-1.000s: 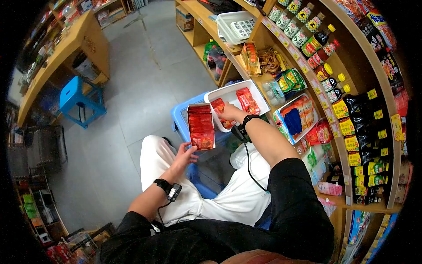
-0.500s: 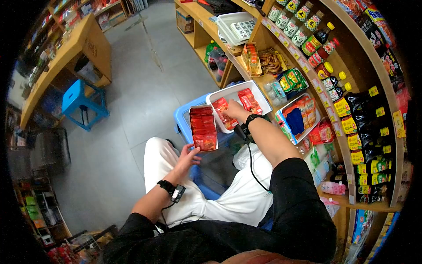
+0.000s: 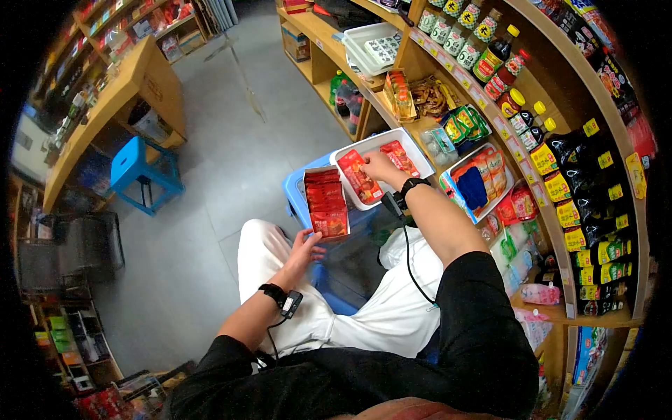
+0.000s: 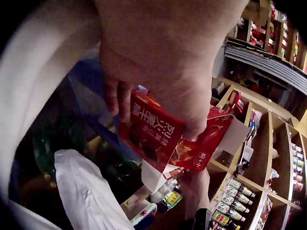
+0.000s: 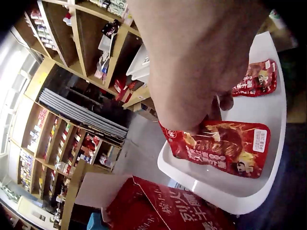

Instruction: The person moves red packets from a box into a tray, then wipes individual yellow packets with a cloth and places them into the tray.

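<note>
My left hand (image 3: pixel 302 253) holds the near end of an open red box (image 3: pixel 326 201) filled with red packets; in the left wrist view the thumb and fingers of that hand (image 4: pixel 158 72) grip the box (image 4: pixel 156 127). My right hand (image 3: pixel 383 170) is over a white tray (image 3: pixel 423 162), its fingers on a red packet (image 3: pixel 359 178). In the right wrist view, this packet (image 5: pixel 220 148) lies at the tray's (image 5: pixel 218 203) near side, its upper edge under the fingers of my right hand (image 5: pixel 196 86). A second red packet (image 5: pixel 259 79) lies farther along the tray.
Below the tray and box is a blue-lidded bin (image 3: pixel 295 187). Shelves of bottles (image 3: pixel 500 52) curve along the right. Beside the white tray stands another tray of packets (image 3: pixel 477 183). A blue stool (image 3: pixel 145 168) stands on the floor at left.
The view has shifted slightly. My right hand has moved a little up and right relative to the packet, leaving more of it visible. My left hand still holds the box.
</note>
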Demonstrator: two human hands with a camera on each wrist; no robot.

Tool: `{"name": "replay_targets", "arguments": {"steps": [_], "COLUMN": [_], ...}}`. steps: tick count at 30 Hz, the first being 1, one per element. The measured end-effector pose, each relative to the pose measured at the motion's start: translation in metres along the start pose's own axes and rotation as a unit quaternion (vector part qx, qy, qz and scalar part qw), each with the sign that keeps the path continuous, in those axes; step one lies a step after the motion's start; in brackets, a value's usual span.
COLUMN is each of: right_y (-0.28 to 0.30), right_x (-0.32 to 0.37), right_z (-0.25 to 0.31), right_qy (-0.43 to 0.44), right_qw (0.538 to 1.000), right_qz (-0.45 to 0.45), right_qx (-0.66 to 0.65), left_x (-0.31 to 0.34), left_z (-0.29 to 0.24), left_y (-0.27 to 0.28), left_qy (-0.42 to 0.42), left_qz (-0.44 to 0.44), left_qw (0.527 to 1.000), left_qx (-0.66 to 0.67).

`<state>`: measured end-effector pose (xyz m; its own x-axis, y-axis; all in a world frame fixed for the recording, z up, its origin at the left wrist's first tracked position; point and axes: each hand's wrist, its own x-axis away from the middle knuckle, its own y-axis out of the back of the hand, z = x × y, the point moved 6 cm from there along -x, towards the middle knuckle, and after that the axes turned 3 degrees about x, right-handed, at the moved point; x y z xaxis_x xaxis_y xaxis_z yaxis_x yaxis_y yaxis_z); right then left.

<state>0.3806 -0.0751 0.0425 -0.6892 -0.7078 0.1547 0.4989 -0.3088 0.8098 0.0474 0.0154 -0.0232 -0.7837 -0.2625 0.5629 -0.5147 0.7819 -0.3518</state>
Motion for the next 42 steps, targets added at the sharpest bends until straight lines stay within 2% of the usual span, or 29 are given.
{"name": "replay_targets", "arguments": {"steps": [6,8,11,13,14,16,17,18,20,21,22,24,27,30,31,32,35,38,40,42], "right_y": [0.028,0.031,0.042,0.043,0.043,0.047,0.042,0.047,0.055,0.058,0.059,0.065,0.068,0.077,0.082,0.079,0.067,0.058,0.056,0.047], "right_x": [0.006,0.007,0.020,0.022,0.023,0.029,0.024,0.025,0.033,0.037,0.040,0.049,0.041,0.037,0.055,0.046,0.045,0.053,0.056,0.061], "right_z": [-0.012,-0.017,-0.015,-0.018,-0.019,-0.016,-0.023,-0.021,-0.012,-0.008,-0.006,0.003,0.015,0.035,0.053,0.046,0.059,0.079,0.089,0.095], "right_qy": [0.002,0.013,-0.039,-0.043,-0.043,-0.072,-0.049,-0.049,-0.070,-0.075,-0.083,-0.090,-0.088,-0.042,-0.074,-0.039,-0.038,-0.008,0.035,0.031], "right_qw": [0.994,0.993,0.992,0.984,0.984,0.962,0.945,0.946,0.896,0.870,0.847,0.819,0.744,0.714,0.738,0.733,0.720,0.743,0.801,0.812], "right_qz": [-0.111,-0.115,-0.120,-0.108,-0.108,-0.107,-0.119,-0.116,-0.054,-0.079,-0.063,-0.051,0.019,0.058,0.004,0.066,0.087,0.092,0.088,0.082], "right_qx": [0.018,0.021,-0.023,-0.136,-0.135,-0.240,-0.300,-0.298,-0.435,-0.481,-0.521,-0.565,-0.662,-0.696,-0.671,-0.676,-0.688,-0.663,-0.591,-0.578], "left_x": [0.006,0.004,0.000,-0.003,-0.005,-0.007,-0.008,-0.009,-0.007,0.000,0.007,0.009,0.002,-0.006,-0.002,-0.002,-0.002,-0.007,-0.012,-0.010], "left_z": [-0.003,-0.002,0.002,0.005,0.007,0.007,0.007,0.007,0.006,0.001,-0.001,-0.002,-0.004,-0.004,-0.002,-0.003,0.003,0.007,0.006,0.007], "left_y": [-0.005,-0.005,-0.002,0.002,0.003,0.004,0.006,0.006,0.005,0.002,-0.001,-0.001,0.000,0.001,0.000,0.001,0.007,0.009,0.011,0.011], "left_qy": [0.003,-0.001,-0.004,-0.003,-0.003,-0.008,-0.009,-0.007,-0.002,-0.007,-0.010,-0.020,-0.030,-0.034,-0.025,-0.020,-0.014,-0.010,-0.017,-0.015], "left_qz": [0.014,0.012,0.010,-0.004,-0.004,-0.002,-0.002,0.002,0.003,0.010,0.015,0.003,0.003,0.008,-0.004,-0.015,-0.017,-0.010,-0.008,-0.010], "left_qw": [1.000,1.000,1.000,1.000,1.000,1.000,1.000,1.000,1.000,1.000,1.000,1.000,1.000,0.999,1.000,1.000,1.000,1.000,1.000,1.000], "left_qx": [-0.016,-0.013,-0.004,0.018,0.019,0.014,0.016,0.015,0.022,0.012,0.004,0.006,-0.002,0.014,0.002,-0.013,-0.008,-0.005,-0.009,-0.007]}}
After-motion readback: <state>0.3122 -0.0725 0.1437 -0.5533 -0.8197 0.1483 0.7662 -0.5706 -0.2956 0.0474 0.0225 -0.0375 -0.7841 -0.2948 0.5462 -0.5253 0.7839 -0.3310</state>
